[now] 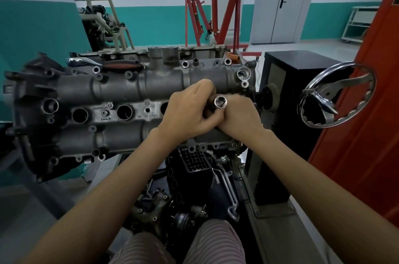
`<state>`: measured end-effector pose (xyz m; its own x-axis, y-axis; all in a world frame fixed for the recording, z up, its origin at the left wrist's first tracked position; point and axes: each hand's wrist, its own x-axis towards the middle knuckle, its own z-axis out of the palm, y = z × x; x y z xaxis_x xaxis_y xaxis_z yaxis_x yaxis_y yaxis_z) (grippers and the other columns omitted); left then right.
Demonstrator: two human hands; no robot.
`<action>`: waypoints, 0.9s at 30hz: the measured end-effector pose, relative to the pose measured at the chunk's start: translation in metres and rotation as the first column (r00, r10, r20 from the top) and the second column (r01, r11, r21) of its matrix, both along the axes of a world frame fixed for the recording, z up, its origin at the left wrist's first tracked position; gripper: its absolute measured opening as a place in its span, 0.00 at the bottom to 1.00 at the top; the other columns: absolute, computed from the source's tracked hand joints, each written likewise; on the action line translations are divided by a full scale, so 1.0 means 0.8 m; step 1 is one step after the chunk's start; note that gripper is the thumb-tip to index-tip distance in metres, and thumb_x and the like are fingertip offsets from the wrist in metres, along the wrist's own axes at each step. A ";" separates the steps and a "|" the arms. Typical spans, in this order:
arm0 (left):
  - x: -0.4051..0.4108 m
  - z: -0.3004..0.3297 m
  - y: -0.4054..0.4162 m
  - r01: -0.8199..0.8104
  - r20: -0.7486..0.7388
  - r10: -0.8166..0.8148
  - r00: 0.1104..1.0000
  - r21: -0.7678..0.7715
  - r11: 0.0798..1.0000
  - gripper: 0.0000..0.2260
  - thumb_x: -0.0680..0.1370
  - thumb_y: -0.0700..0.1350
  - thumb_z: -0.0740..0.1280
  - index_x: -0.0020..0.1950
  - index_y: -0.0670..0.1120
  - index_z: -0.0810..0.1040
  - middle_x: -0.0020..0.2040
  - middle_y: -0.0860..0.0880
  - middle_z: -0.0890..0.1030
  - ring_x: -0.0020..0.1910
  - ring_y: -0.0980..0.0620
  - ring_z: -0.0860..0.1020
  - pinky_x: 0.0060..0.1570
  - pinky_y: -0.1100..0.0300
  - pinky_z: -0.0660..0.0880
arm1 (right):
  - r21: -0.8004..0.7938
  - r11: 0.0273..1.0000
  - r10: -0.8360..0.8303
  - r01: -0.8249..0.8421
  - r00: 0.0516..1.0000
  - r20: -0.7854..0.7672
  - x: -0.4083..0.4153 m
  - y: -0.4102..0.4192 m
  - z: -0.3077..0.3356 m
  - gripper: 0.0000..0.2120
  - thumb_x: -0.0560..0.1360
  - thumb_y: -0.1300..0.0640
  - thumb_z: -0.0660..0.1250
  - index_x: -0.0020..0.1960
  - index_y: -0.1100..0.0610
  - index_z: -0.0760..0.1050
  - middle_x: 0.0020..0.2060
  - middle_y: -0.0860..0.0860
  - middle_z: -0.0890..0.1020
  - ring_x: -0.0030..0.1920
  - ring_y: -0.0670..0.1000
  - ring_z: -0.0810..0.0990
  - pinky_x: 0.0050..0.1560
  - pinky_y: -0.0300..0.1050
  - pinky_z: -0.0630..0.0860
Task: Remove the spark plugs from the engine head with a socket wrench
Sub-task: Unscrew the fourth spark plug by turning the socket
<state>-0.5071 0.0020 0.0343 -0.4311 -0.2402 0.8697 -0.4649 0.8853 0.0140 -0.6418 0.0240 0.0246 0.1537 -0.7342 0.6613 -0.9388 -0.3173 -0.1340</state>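
Observation:
The grey engine head [121, 88] lies across the middle of the view on a stand, with a row of round spark plug wells [124, 112] along its centre. Both hands meet over the right part of that row. My left hand [187, 112] and my right hand [239, 114] curl round a chrome socket [220, 102], whose open end faces the camera. The rest of the tool and the wells beneath the hands are hidden. A ratchet with a red and black handle [123, 64] lies along the far edge of the head.
A chrome handwheel [336, 95] sticks out at the right beside a black cabinet [287, 64] and an orange panel. Loose engine parts [190, 199] lie below the head near my knees. A red engine hoist [216, 10] and another engine stand are farther back.

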 end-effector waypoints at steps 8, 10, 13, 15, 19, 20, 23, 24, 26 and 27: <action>0.002 -0.001 0.003 0.045 0.015 -0.047 0.999 0.127 0.991 0.09 0.73 0.46 0.62 0.37 0.46 0.63 0.29 0.53 0.66 0.26 0.48 0.67 0.25 0.55 0.67 | -0.038 0.999 -0.020 0.020 1.000 0.012 0.002 0.003 -0.002 0.13 0.70 0.49 0.59 0.47 0.58 0.73 0.35 0.55 0.80 0.37 0.58 0.78 0.32 0.45 0.64; 0.002 -0.002 0.000 0.042 0.009 -0.043 0.999 0.107 0.993 0.13 0.74 0.47 0.64 0.34 0.47 0.62 0.26 0.51 0.66 0.25 0.51 0.65 0.25 0.57 0.65 | -0.074 0.997 0.008 -0.003 0.998 0.063 0.004 0.006 -0.001 0.17 0.68 0.46 0.57 0.38 0.58 0.76 0.31 0.56 0.80 0.34 0.57 0.77 0.32 0.42 0.61; 0.005 -0.002 -0.004 0.107 -0.051 -0.101 0.994 0.139 0.985 0.20 0.74 0.51 0.68 0.29 0.47 0.63 0.24 0.53 0.64 0.25 0.56 0.62 0.26 0.63 0.59 | -0.050 0.999 0.004 0.001 0.995 0.103 0.004 0.009 0.000 0.16 0.67 0.48 0.61 0.33 0.60 0.77 0.29 0.58 0.79 0.33 0.59 0.77 0.32 0.43 0.63; 0.005 -0.003 -0.004 0.119 -0.047 -0.113 0.992 0.162 0.980 0.21 0.74 0.51 0.70 0.28 0.44 0.64 0.24 0.52 0.64 0.25 0.56 0.61 0.26 0.62 0.59 | -0.070 0.997 0.026 -0.018 0.994 0.105 0.003 0.010 -0.001 0.12 0.67 0.53 0.64 0.31 0.61 0.75 0.27 0.58 0.78 0.31 0.60 0.76 0.31 0.43 0.62; 0.004 -0.002 0.002 0.091 -0.005 -0.092 0.996 0.184 0.979 0.13 0.74 0.49 0.63 0.36 0.46 0.61 0.28 0.52 0.65 0.26 0.50 0.65 0.28 0.60 0.60 | -0.013 1.000 0.029 -0.028 0.999 0.044 0.003 0.008 -0.001 0.12 0.70 0.51 0.60 0.39 0.60 0.74 0.32 0.54 0.80 0.35 0.57 0.77 0.32 0.46 0.68; 0.004 -0.002 0.004 0.087 -0.003 -0.088 0.996 0.196 0.977 0.12 0.73 0.48 0.61 0.37 0.46 0.60 0.29 0.53 0.65 0.27 0.50 0.65 0.28 0.60 0.60 | 0.000 1.000 0.026 -0.026 0.999 0.034 0.001 0.005 -0.002 0.11 0.70 0.51 0.60 0.42 0.59 0.74 0.34 0.53 0.80 0.37 0.56 0.78 0.34 0.47 0.69; 0.002 -0.002 0.007 0.063 -0.003 -0.064 0.998 0.203 0.977 0.09 0.72 0.48 0.59 0.38 0.46 0.61 0.31 0.53 0.66 0.28 0.47 0.67 0.28 0.58 0.63 | -0.028 1.000 0.014 -0.013 0.999 0.032 -0.001 0.003 -0.004 0.11 0.69 0.51 0.60 0.44 0.58 0.71 0.34 0.52 0.79 0.36 0.56 0.77 0.31 0.46 0.66; 0.002 -0.003 0.007 0.046 0.000 -0.047 0.999 0.191 0.980 0.09 0.73 0.48 0.59 0.38 0.46 0.62 0.30 0.52 0.67 0.27 0.46 0.68 0.27 0.57 0.65 | -0.043 0.999 0.010 -0.008 0.999 0.037 0.000 0.003 -0.004 0.12 0.68 0.49 0.59 0.42 0.58 0.71 0.33 0.53 0.79 0.34 0.56 0.76 0.30 0.44 0.63; 0.002 -0.004 0.003 0.023 0.000 -0.023 1.000 0.170 0.985 0.14 0.76 0.48 0.63 0.34 0.44 0.65 0.28 0.49 0.70 0.26 0.47 0.69 0.26 0.55 0.67 | -0.074 0.997 0.012 -0.007 0.998 0.069 0.001 0.004 -0.004 0.16 0.67 0.46 0.58 0.37 0.58 0.75 0.29 0.54 0.79 0.30 0.54 0.74 0.31 0.42 0.61; 0.003 -0.004 0.001 0.024 -0.008 -0.023 1.000 0.167 0.986 0.17 0.77 0.48 0.65 0.32 0.42 0.67 0.26 0.47 0.71 0.25 0.47 0.69 0.26 0.54 0.67 | -0.078 0.997 0.015 -0.007 0.995 0.096 0.002 0.005 -0.003 0.16 0.67 0.46 0.59 0.35 0.59 0.76 0.28 0.55 0.79 0.30 0.55 0.74 0.31 0.41 0.62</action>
<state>-0.5050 0.0027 0.0308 -0.4338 -0.3717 0.8208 -0.4431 0.8812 0.1648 -0.6401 0.0277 0.0220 0.0937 -0.6787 0.7284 -0.9191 -0.3403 -0.1987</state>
